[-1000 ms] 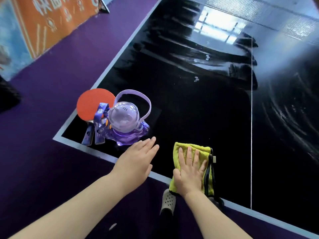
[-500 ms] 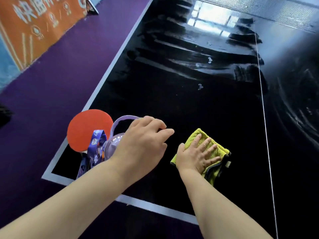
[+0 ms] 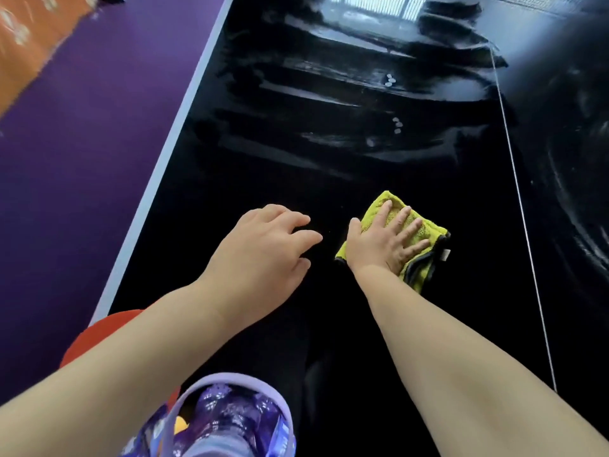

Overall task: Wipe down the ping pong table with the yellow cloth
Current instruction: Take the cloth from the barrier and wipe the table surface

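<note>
The folded yellow cloth (image 3: 425,255) with a dark edge lies on the black ping pong table (image 3: 296,179). My right hand (image 3: 382,242) presses flat on the cloth with fingers spread. To its left, my left hand (image 3: 263,258) rests on the bare table surface, fingers loosely bent and holding nothing. Wet wipe streaks shine on the far part of the table.
A red paddle (image 3: 99,338) lies at the table's near left corner, partly under my left forearm. A purple water bottle with a handle (image 3: 230,420) stands at the bottom of the view. The table's pale left edge (image 3: 171,133) borders purple floor. A white centre line (image 3: 520,199) runs on the right.
Both hands have moved farther up the table, away from the near edge. The cloth slid forward under my right hand. The bottle and paddle now sit behind my left arm.
</note>
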Motion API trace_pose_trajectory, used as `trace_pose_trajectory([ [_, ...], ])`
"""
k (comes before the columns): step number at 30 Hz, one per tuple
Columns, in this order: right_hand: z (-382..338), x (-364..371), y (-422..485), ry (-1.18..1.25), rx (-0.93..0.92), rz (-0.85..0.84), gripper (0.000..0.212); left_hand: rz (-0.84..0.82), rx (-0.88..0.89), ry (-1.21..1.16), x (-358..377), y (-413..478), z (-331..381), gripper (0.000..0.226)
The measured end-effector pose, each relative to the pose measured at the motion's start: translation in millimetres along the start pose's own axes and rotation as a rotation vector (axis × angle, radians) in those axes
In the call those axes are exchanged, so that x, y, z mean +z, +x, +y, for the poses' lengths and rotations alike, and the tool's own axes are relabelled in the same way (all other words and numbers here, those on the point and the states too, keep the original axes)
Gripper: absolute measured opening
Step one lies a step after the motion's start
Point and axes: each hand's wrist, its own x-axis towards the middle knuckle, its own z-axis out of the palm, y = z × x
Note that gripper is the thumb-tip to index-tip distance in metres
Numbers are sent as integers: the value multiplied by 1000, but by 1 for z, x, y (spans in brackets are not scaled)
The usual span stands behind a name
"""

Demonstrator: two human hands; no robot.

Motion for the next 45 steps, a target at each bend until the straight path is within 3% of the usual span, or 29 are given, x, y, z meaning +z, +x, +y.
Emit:
trace_pose_trajectory([
  [11, -14, -17, 55, -127, -353, -5, 66, -56, -42, -48, 16, -18, -38, 35],
  [17, 26, -6, -8, -238, -672, -74, 68, -68, 6, -44, 12, -32, -39, 41],
  [21, 60, 14, -79, -304, -730, -120, 67, -60, 55, -75, 4, -45, -39, 46],
  [26, 102, 48, -183, -234, -642, -100, 78, -53, 28, -132, -21, -75, -59, 49],
  [33, 122, 76, -316, -111, -351, -141, 81, -87, 151, -105, -57, -114, -83, 48],
  [45, 104, 64, -281, -40, 45, -134, 70, -224, 289, -93, -29, -77, -78, 47],
])
